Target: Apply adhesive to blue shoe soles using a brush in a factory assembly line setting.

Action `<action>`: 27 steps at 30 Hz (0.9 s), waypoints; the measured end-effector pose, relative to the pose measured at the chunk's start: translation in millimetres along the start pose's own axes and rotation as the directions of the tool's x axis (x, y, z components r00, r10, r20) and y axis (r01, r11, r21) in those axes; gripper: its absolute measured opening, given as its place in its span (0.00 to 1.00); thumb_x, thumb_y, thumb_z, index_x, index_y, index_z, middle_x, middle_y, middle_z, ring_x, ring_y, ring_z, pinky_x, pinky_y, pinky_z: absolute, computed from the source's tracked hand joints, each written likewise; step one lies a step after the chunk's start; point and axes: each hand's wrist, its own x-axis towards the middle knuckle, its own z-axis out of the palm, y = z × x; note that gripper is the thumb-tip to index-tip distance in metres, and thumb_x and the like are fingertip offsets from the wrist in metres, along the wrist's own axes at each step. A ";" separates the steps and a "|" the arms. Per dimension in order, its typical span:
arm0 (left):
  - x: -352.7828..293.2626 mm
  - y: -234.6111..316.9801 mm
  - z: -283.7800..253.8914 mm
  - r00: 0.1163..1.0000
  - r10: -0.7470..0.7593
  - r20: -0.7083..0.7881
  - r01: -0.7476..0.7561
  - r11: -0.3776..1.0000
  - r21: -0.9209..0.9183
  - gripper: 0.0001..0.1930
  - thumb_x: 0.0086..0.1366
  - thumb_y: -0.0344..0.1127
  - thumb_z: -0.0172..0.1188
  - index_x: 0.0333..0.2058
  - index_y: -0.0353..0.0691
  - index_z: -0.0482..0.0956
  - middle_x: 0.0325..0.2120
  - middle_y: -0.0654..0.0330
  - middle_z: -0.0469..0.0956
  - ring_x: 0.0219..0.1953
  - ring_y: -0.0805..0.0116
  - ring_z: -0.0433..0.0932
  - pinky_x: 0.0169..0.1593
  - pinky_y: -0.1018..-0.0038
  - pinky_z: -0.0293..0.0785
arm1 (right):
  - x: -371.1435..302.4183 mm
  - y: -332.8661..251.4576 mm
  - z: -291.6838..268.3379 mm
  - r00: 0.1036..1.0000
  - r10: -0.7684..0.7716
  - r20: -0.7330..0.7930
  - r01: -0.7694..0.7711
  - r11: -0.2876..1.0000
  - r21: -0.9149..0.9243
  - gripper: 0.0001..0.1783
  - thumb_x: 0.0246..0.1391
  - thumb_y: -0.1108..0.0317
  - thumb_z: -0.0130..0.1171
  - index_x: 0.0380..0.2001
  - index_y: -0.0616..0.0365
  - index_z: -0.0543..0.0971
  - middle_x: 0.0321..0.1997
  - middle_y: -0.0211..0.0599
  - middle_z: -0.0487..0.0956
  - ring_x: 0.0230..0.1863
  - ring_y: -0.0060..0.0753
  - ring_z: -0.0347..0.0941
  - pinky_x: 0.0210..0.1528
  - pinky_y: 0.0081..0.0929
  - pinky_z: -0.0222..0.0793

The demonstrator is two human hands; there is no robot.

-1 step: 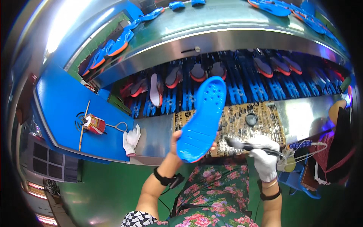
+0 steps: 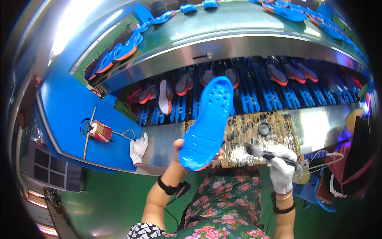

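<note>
My bare left hand [image 2: 178, 148] grips a long blue shoe sole [image 2: 205, 123] by its wider lower end, fingers at both edges. Its patterned face is turned up, with small holes near the far end and grooves across the near part. A thin red-orange rim shows at the bottom. In a white glove, my right hand [image 2: 281, 169] is closed round the dark handle of a brush [image 2: 255, 151]. The brush's greyish tip points left, apart from the sole, above a tape-covered work mat [image 2: 238, 157]. A small round black dish [image 2: 264, 128] stands on that mat.
Ahead is a rack of blue holders [image 2: 272, 97] bearing several grey-topped soles [image 2: 184, 84]. Above it, a metal-edged green conveyor [image 2: 234, 22] carries blue soles. On the left blue table are a red-and-white container [image 2: 100, 132] and a stick; a white glove [image 2: 138, 149] lies beside it. Cables [image 2: 322, 157] hang at right.
The blue sole in my left hand has shifted a little left and tilted slightly more. My right hand, with the brush, has moved slightly right.
</note>
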 end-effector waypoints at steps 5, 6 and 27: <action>41.9 118.0 60.9 0.930 0.058 0.362 -0.114 0.984 0.135 0.65 0.55 0.75 0.64 0.74 0.34 0.42 0.67 0.29 0.55 0.57 0.34 0.75 0.55 0.50 0.81 | -6.2 8.5 -3.0 0.971 0.017 -0.240 0.018 0.990 0.142 0.10 0.50 0.85 0.62 0.38 0.68 0.82 0.44 0.50 0.83 0.32 0.31 0.79 0.35 0.24 0.77; 55.2 142.3 68.8 0.911 0.117 0.395 -0.221 0.949 0.227 0.65 0.56 0.77 0.61 0.74 0.33 0.41 0.68 0.28 0.54 0.58 0.34 0.73 0.56 0.53 0.82 | -6.3 12.9 2.6 0.967 0.075 -0.244 -0.040 0.988 0.147 0.10 0.50 0.85 0.62 0.38 0.67 0.83 0.43 0.47 0.84 0.33 0.28 0.79 0.35 0.23 0.77; 125.9 313.0 28.4 0.416 0.849 0.326 0.480 -0.510 0.714 0.68 0.45 0.51 0.82 0.76 0.46 0.42 0.50 0.34 0.70 0.51 0.39 0.73 0.58 0.55 0.71 | -22.8 86.4 1.5 0.908 0.364 -0.209 -0.330 0.927 0.178 0.12 0.51 0.82 0.67 0.41 0.68 0.84 0.32 0.40 0.85 0.28 0.27 0.79 0.33 0.21 0.75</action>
